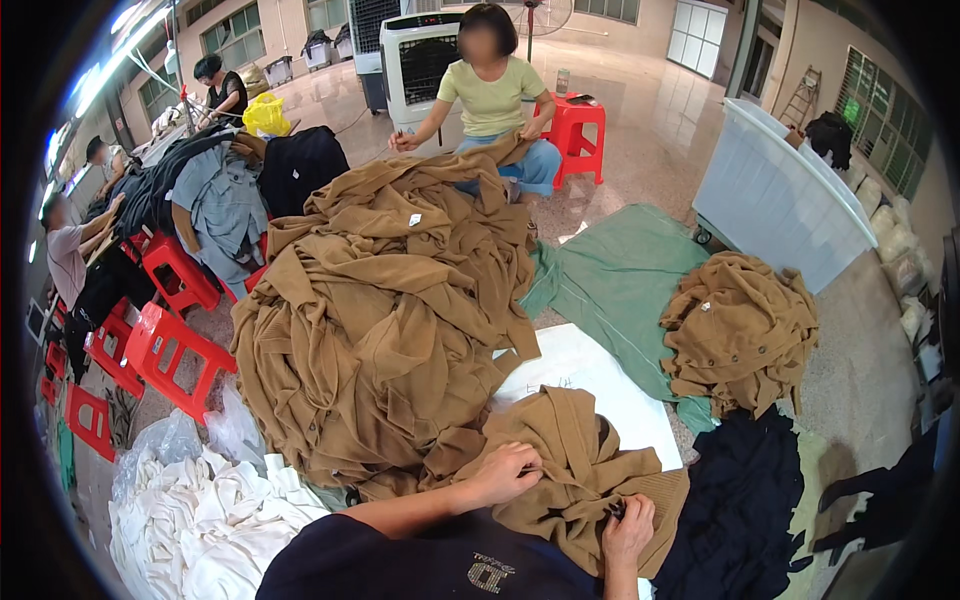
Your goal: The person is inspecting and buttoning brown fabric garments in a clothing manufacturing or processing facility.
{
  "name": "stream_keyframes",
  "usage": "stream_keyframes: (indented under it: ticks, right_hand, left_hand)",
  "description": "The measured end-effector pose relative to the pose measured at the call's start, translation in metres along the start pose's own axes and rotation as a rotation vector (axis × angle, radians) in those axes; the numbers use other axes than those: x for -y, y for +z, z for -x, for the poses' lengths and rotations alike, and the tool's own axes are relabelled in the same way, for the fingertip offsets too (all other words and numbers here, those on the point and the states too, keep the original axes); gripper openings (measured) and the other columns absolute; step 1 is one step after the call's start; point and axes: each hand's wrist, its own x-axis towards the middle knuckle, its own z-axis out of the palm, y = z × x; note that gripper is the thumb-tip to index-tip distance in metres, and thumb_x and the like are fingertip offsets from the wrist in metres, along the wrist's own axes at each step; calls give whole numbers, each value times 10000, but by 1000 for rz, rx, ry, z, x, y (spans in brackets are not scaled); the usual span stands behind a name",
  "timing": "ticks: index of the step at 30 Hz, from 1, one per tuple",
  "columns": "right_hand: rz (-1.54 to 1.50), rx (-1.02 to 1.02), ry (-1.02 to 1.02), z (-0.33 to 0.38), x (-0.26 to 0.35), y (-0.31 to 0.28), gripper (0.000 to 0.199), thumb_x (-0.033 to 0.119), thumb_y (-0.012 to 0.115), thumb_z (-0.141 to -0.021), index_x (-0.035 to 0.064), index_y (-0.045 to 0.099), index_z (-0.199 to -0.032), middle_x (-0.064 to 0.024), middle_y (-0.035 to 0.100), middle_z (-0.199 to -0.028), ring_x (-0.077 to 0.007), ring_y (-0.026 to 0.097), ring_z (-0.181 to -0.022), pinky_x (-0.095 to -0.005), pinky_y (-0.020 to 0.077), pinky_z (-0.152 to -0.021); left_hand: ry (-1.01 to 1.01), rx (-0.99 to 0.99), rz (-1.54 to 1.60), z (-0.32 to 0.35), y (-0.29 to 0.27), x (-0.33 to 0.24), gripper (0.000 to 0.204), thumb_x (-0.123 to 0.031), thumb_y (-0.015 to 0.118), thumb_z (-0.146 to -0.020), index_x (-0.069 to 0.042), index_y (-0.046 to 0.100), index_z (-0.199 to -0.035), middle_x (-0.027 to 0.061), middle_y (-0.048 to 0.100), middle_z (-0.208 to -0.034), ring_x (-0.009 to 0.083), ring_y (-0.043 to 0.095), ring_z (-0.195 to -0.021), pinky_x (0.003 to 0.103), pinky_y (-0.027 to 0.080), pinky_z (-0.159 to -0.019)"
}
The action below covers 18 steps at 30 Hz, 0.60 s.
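A brown knit cardigan [560, 430] lies bunched across my lap, its ribbed edge toward the right. My left hand [505, 475] rests on its left part with curled fingers, gripping the cloth. At the lower right of the cardigan, my right hand [630, 530] has its fingers closed on a fold. A small dark thing shows by those fingertips; I cannot make out what it is. Just beyond my left hand rises a large heap of brown knitwear [370, 330]. White sheeting [590, 365] lies under and behind the cardigan.
A smaller brown pile with buttons [740, 330] sits right on green sheeting [620, 270]. Dark navy cloth [735, 500] lies near right, white knits [210, 520] near left. Red stools [175, 355] stand left, a wheeled bin [780, 190] right. A seated person [490, 95] faces me across the heap.
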Motion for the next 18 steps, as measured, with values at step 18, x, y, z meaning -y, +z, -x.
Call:
stream_keyframes:
  ticks: [18]
  right_hand:
    - [5, 15, -8, -1, -2, 4, 346, -15, 623, -631, 8, 547, -967, -179, 535, -1004, -394, 535, -955, -457, 461, -792]
  left_hand:
    - [15, -57, -24, 3, 2, 3, 162, -178, 621, -810, -45, 577, -891, 89, 576, -874, 280, 551, -884, 378, 435, -793]
